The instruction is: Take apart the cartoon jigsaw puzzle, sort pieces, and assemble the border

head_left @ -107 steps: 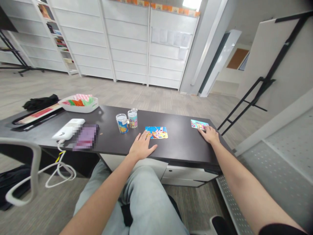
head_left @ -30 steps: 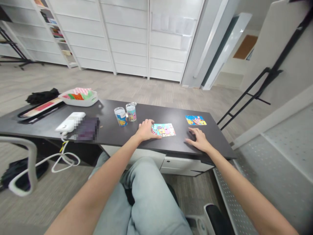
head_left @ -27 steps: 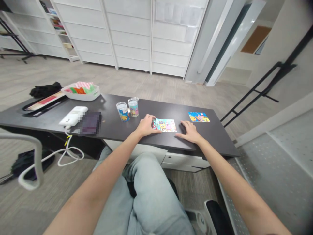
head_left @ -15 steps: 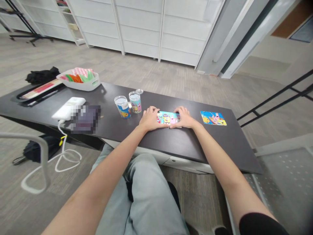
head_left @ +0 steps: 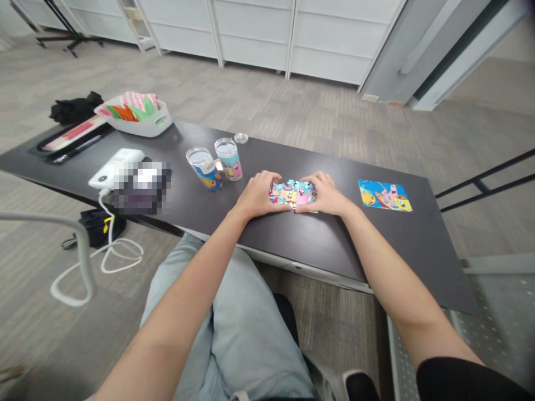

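A colourful cartoon jigsaw puzzle (head_left: 295, 192) is gripped at the middle of the dark table (head_left: 267, 228). My left hand (head_left: 259, 195) curls around its left side, thumb along the near edge. Mirroring it, my right hand (head_left: 326, 195) closes on the right side, and the two thumbs nearly meet. Along the far edge the pieces look uneven, with some standing loose. My fingers hide both ends of the puzzle. To the right lies a flat blue cartoon picture (head_left: 385, 196), apart from my right hand.
Two clear-topped printed cups, a blue one (head_left: 205, 169) and a pink-and-teal one (head_left: 229, 160), stand left of my hands. A clear round lid (head_left: 241, 138) lies behind them. Farther left are a white power bank (head_left: 117, 168) with a cable and a white basket (head_left: 144, 128) of bright packets.
The puzzle between my hands was flat and neat; now its far edge is broken up, with pieces shifted and raised. My hands keep their grip. The camera view has tilted down slightly.
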Demonstrator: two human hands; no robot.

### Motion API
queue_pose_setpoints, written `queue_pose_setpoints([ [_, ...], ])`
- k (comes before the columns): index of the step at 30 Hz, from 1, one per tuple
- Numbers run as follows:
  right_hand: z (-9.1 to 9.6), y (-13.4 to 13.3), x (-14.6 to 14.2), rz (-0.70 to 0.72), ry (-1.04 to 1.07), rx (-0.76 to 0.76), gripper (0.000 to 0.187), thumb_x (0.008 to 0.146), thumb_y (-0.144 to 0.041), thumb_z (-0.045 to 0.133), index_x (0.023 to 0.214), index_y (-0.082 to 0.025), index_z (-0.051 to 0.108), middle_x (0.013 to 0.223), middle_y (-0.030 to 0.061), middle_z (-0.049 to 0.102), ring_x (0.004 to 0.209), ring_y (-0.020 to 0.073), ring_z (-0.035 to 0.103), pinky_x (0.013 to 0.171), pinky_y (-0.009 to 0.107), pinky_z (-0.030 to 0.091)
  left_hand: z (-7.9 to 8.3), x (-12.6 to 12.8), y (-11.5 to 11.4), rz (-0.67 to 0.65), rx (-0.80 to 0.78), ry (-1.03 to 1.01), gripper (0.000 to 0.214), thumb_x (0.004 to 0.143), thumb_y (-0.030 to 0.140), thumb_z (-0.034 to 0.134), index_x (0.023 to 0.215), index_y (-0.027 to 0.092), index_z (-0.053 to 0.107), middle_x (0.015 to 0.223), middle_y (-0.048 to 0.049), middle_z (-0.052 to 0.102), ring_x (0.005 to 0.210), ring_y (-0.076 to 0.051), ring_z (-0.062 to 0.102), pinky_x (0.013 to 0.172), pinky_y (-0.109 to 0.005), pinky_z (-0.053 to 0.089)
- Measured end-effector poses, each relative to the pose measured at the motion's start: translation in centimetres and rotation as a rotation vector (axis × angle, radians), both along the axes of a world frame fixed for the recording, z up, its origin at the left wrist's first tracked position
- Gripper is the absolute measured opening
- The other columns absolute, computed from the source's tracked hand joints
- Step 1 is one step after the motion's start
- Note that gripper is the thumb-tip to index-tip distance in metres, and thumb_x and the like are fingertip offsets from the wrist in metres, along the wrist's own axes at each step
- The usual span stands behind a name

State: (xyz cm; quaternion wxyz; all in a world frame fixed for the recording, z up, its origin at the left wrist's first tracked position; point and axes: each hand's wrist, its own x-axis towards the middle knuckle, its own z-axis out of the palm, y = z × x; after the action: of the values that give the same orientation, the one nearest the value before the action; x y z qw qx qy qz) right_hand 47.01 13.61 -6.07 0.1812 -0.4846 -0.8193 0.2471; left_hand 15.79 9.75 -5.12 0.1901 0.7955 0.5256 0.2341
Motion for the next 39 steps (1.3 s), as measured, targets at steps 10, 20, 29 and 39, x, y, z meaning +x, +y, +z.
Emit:
queue_pose_setpoints([
  [10,0.3,-0.3,0.1,0.066,0.095,-0.017,0.106,0.071,-0.079,0.116,0.158,-0.036,0.074,0.16,0.0169,0.082,0.154,0.0579,0.068,0.137,0.08,0.049,-0.5,0.0,-0.2,0.07,0.038,0.086,0.08,0.083,0.061,0.122,0.139,0.027,0.075,0.16,-0.0152,0.078,0.151,-0.047,0.069,0.132,-0.06,0.048],
  [20,0.4,-0.1,0.5,0.134,0.014,0.108,0.116,0.079,-0.083,0.113,0.176,-0.036,0.073,0.166,0.0188,0.078,0.16,0.0614,0.063,0.14,0.082,0.047,-0.8,-0.8,0.1,0.003,0.036,-0.07,0.09,0.074,0.066,0.126,0.14,0.028,0.077,0.149,-0.0118,0.081,0.139,-0.043,0.077,0.127,-0.06,0.055],
  [29,0.2,-0.2,1.3,-0.048,-0.072,0.049,0.113,0.066,-0.101,0.109,0.144,-0.029,0.071,0.159,0.0238,0.072,0.15,0.0597,0.067,0.134,0.082,0.053,-1.3,-0.9,-0.4,-0.075,0.052,-0.209,0.101,0.082,0.061,0.119,0.167,0.031,0.074,0.168,-0.0146,0.069,0.14,-0.039,0.077,0.122,-0.056,0.066],
  [39,0.6,-0.3,0.9,-0.019,-0.065,0.002,0.096,0.068,-0.087,0.118,0.137,-0.032,0.078,0.159,0.0197,0.07,0.158,0.0578,0.063,0.141,0.075,0.05,0.3,0.3,-0.8,0.069,0.016,0.13,0.091,0.083,0.077,0.119,0.145,0.025,0.076,0.162,-0.0173,0.078,0.154,-0.048,0.066,0.135,-0.061,0.043],
])
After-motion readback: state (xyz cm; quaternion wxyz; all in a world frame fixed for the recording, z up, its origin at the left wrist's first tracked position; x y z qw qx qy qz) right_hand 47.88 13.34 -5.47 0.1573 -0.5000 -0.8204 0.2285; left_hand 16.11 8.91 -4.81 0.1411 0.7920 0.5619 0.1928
